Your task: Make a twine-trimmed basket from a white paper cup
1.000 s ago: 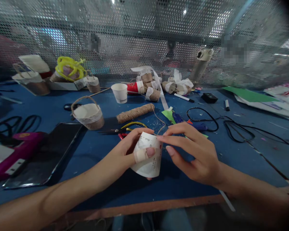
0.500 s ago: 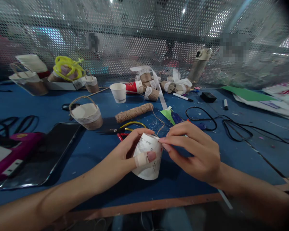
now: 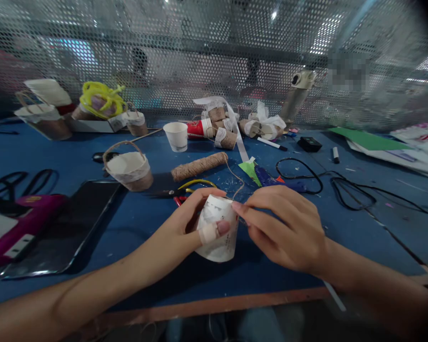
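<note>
Your right hand (image 3: 288,228) has slid closer, its grip pinching the twine (image 3: 235,183) against the paper cup (image 3: 217,228) rim at frame centre, while your left hand (image 3: 189,228) stays wrapped around the cup, so the twine is being pressed on

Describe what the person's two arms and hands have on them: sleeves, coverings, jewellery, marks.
Both forearms are bare as far as the picture shows: no sleeves, gloves or watch in view. The left hand has a pale adhesive bandage wrapped around the thumb, just behind the nail. The right hand shows no rings, bandage or other covering. Fingernails on both hands look short and unpainted, as far as can be told.
</note>
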The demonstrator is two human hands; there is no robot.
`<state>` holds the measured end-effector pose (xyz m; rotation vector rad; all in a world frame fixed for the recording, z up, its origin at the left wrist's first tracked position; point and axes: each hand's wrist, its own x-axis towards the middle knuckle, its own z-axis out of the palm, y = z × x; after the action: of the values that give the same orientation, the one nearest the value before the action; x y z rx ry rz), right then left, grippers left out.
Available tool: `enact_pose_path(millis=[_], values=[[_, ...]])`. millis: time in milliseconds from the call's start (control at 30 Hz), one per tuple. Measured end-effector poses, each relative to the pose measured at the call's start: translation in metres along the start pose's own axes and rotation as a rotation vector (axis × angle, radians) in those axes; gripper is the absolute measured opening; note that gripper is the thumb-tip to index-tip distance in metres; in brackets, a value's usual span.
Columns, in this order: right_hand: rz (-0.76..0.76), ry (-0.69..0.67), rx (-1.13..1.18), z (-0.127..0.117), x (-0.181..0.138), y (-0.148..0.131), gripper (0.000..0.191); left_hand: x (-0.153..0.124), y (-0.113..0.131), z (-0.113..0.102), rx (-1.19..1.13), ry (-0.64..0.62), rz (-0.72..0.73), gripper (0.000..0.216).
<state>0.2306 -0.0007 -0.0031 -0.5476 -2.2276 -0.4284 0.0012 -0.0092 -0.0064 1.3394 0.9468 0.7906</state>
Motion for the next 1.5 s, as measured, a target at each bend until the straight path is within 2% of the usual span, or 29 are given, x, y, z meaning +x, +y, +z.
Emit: enact_pose_path(millis=[133,300,600,733,933,1500], values=[[-0.071,-0.075,-0.166,-0.001,-0.003,-0.002,0.027,0.002,0.002,0.002,0.012,0.03,-0.012,0.042],[-0.096,-0.094,-0.253,0.0,-0.002,-0.004,0.021,0.002,0.003,0.005,-0.008,0.043,-0.036,0.047],[-0.072,-0.075,-0.208,-0.001,-0.001,0.0,0.017,0.0,0.006,0.008,-0.035,-0.008,-0.065,0.045],[-0.113,-0.068,-0.243,-0.001,-0.001,-0.002,0.016,0.0,0.006,0.008,-0.033,-0.009,-0.063,0.046],[-0.109,-0.078,-0.251,0.0,-0.002,-0.004,0.02,-0.001,0.004,0.007,-0.037,-0.01,-0.042,0.046],[-0.137,-0.094,-0.293,-0.003,0.001,-0.003,0.017,-0.003,0.005,0.011,-0.053,0.0,-0.05,0.045]])
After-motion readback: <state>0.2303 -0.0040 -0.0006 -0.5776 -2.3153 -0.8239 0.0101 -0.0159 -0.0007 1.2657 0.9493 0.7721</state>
